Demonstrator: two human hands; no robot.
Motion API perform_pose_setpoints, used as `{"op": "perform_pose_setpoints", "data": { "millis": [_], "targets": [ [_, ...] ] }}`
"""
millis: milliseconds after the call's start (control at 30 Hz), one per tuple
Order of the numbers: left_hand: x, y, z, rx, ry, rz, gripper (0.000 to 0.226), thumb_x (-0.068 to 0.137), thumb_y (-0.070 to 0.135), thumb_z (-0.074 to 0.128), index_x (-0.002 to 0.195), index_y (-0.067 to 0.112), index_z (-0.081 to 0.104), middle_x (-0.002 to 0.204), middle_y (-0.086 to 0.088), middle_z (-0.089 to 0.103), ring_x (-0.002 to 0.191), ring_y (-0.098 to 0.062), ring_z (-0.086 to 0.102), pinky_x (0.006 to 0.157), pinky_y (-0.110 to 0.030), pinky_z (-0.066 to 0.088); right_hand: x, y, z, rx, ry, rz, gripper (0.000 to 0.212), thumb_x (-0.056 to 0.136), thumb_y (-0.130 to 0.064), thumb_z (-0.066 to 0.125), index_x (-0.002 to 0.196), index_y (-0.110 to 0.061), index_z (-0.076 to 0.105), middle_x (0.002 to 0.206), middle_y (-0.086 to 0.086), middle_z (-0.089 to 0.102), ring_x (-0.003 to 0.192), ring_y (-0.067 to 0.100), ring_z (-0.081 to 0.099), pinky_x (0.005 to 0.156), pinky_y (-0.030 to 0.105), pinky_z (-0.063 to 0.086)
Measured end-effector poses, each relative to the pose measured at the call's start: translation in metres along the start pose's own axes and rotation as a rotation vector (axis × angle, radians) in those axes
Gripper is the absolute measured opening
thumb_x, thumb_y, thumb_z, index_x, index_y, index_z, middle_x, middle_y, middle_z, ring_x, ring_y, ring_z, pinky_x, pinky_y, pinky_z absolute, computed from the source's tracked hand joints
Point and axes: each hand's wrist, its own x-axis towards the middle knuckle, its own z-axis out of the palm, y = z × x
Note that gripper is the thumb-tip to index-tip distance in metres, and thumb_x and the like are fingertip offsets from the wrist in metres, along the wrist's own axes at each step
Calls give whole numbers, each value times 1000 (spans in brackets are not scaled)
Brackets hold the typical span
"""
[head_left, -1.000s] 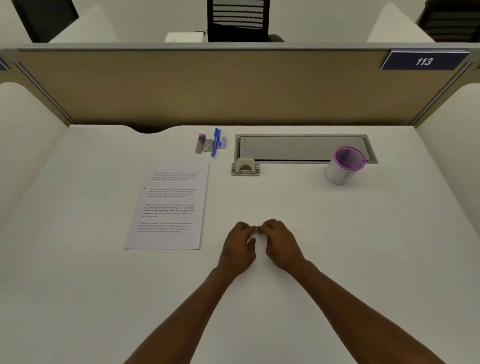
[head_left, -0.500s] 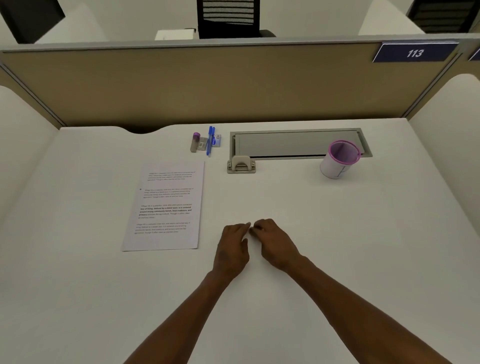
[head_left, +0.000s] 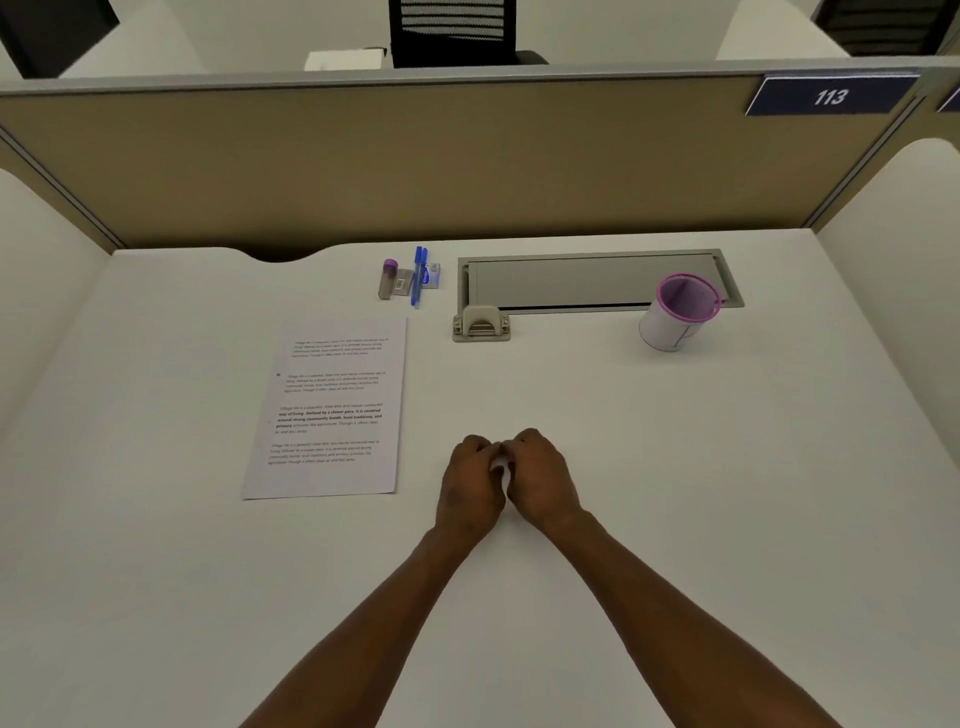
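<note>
My left hand (head_left: 470, 488) and my right hand (head_left: 543, 480) meet knuckles-up at the middle of the white desk (head_left: 701, 493). Both have their fingers curled inward. Between them shows a small bright white object (head_left: 500, 467), which the fingers of both hands pinch; most of it is hidden and I cannot tell what it is. A printed sheet of paper (head_left: 332, 410) lies flat just left of my left hand, not touched.
At the back lie a blue pen (head_left: 418, 275), a purple-capped tube (head_left: 387, 278) and small tags. A beige punch-like device (head_left: 480, 325) sits before a grey cable flap (head_left: 587, 280). A purple-rimmed pen cup (head_left: 678, 312) stands right. Partition walls surround the desk.
The two hands have drawn closer together and their fingers have curled more. The small white object now shows between them. The view has shifted slightly.
</note>
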Motion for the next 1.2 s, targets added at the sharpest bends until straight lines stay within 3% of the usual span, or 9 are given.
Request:
{"op": "perform_pose_setpoints", "data": {
  "millis": [67, 167, 367, 467, 600, 700, 867, 967, 1200],
  "targets": [
    [1, -3, -5, -39, 81, 28, 32, 93, -3, 55, 122, 2, 66, 107, -12, 69, 96, -24, 65, 89, -33, 52, 2, 6, -5, 69, 68, 41, 24, 84, -1, 56, 103, -7, 69, 103, 10, 65, 96, 25, 63, 81, 29, 48],
    [-2, -13, -9, -29, 189, -16, 38, 91, -4, 59, 128, 4, 64, 112, -10, 70, 103, -24, 65, 97, -27, 49, 1, 20, -12, 46, 95, 81, 37, 84, -1, 57, 120, -4, 65, 118, 13, 64, 108, 28, 61, 96, 34, 47],
    [-8, -13, -4, 2, 100, 40, 44, 90, -3, 63, 133, 3, 60, 109, -10, 72, 106, -28, 64, 96, -16, 38, 3, 7, -1, -21, -22, -20, 28, 84, -1, 55, 109, -5, 66, 110, 10, 63, 101, 27, 60, 88, 33, 49],
    [-7, -11, -5, -11, 95, 25, 46, 90, -2, 63, 135, 4, 58, 112, -8, 72, 106, -25, 63, 97, -4, 31, 7, 5, -4, 12, -24, -49, 31, 87, -5, 57, 117, -7, 66, 115, 10, 65, 104, 26, 61, 92, 32, 48],
    [-4, -23, -10, 116, 77, -20, 41, 93, 12, 63, 133, 7, 61, 124, -9, 62, 117, -23, 54, 104, -20, 39, 6, 21, -12, -37, -40, -61, 37, 86, -14, 64, 122, -7, 62, 119, 9, 62, 107, 25, 59, 94, 32, 45],
    [-1, -27, -8, 210, -6, -38, 32, 94, 17, 63, 125, 7, 67, 119, -6, 61, 111, -24, 54, 93, -30, 48, 7, 21, -13, -146, -120, -79, 28, 84, -17, 64, 110, -6, 65, 110, 8, 60, 98, 25, 58, 86, 35, 49],
    [10, -17, -4, 185, -35, -84, 21, 97, 21, 59, 104, 10, 75, 101, -2, 63, 98, -20, 56, 77, -26, 43, 18, 7, -8, -215, -139, -112, 11, 87, -11, 59, 89, -12, 69, 94, 4, 60, 84, 22, 60, 69, 26, 43],
    [14, -15, -3, 188, -56, -102, 23, 98, 22, 56, 98, 15, 78, 94, -1, 64, 92, -17, 55, 70, -22, 35, 21, 4, -9, -216, -149, -107, 18, 89, -10, 57, 92, -16, 73, 94, 3, 62, 84, 21, 60, 70, 25, 43],
    [18, -16, 1, 159, -32, -113, 22, 95, 15, 59, 95, 17, 80, 87, -4, 70, 87, -19, 60, 71, -25, 41, 22, 5, -6, -259, -133, -122, 21, 91, -12, 53, 94, -16, 73, 96, 3, 64, 84, 21, 61, 73, 32, 49]
  ]
}}
